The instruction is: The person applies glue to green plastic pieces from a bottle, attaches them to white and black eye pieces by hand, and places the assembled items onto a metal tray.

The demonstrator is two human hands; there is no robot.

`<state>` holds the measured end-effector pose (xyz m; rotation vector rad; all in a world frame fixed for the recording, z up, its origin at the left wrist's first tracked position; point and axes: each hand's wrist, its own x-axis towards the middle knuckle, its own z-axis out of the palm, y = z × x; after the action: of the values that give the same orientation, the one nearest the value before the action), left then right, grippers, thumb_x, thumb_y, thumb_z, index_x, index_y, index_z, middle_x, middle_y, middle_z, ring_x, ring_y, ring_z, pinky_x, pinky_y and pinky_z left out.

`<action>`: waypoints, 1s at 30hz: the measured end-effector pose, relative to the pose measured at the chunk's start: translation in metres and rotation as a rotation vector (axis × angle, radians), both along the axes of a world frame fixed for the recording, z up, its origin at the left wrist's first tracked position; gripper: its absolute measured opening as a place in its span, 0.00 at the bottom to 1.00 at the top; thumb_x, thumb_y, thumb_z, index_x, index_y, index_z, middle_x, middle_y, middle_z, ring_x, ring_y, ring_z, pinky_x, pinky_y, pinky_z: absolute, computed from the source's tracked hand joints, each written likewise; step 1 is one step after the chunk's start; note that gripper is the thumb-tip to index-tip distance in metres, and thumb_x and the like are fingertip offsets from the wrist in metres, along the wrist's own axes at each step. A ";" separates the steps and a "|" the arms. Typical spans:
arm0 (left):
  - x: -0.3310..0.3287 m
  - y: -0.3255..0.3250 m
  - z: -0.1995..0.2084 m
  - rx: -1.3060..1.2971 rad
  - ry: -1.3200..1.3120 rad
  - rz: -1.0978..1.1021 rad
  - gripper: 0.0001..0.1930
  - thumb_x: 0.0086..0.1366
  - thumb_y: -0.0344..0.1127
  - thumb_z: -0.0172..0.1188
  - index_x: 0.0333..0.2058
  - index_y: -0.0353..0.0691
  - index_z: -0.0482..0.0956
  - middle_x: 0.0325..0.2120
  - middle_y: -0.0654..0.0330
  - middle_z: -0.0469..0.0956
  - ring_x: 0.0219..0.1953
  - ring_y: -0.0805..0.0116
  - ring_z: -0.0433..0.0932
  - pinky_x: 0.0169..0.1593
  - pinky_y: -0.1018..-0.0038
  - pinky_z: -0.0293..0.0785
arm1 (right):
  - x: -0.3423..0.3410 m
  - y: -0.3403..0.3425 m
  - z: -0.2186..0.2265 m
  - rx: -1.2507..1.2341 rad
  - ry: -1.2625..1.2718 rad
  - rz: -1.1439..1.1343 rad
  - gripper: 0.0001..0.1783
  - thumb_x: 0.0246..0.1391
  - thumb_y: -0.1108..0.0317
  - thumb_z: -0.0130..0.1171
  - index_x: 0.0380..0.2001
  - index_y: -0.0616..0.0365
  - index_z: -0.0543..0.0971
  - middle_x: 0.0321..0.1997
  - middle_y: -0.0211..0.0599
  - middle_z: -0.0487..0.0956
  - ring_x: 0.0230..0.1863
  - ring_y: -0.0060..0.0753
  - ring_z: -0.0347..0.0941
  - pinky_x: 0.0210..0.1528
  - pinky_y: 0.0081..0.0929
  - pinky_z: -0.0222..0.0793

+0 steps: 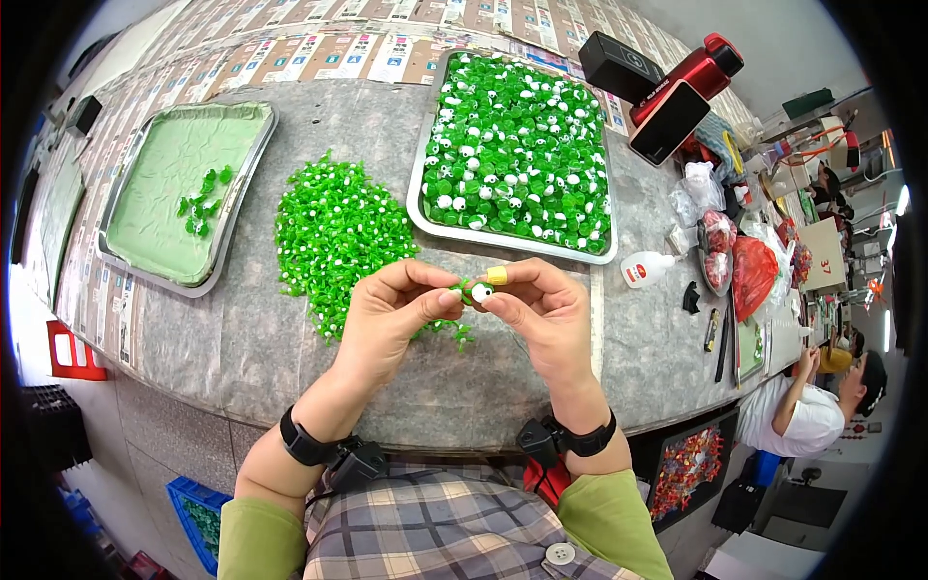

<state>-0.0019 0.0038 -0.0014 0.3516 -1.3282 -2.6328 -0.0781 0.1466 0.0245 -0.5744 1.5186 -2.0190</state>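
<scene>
Above the near part of the table, my left hand (377, 324) pinches a small green plastic piece (461, 287) between thumb and fingertips. My right hand (551, 324), with yellow tape round a fingertip, grips a small head piece with a white eyeball (481, 291) bearing a black dot. The two pieces meet between the fingertips; whether they are joined I cannot tell. Behind my left hand lies a heap of small green pieces with white spots (343, 232). A metal tray (512, 246) full of green pieces with white eyeballs stands beyond my hands.
At the left, a green-lined tray (145, 208) holds several green pieces. A white squeeze bottle (646, 270) lies right of the full tray. Farther back are a black box (619, 68), a red bottle (710, 68) and a phone (669, 123). A person (807, 411) sits at the right.
</scene>
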 end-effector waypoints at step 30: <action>0.000 0.003 0.008 -1.135 0.288 0.202 0.07 0.43 0.23 0.60 0.24 0.36 0.72 0.20 0.59 0.72 0.23 0.66 0.72 0.25 0.77 0.68 | -0.010 0.006 -0.009 0.101 -0.196 0.186 0.11 0.47 0.73 0.53 0.35 0.67 0.73 0.30 0.38 0.76 0.30 0.26 0.74 0.32 0.18 0.70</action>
<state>-0.0017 0.0068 0.0067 -0.0683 -2.1967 -1.3454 -0.0883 0.1521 0.0150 -0.4462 1.3871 -1.7911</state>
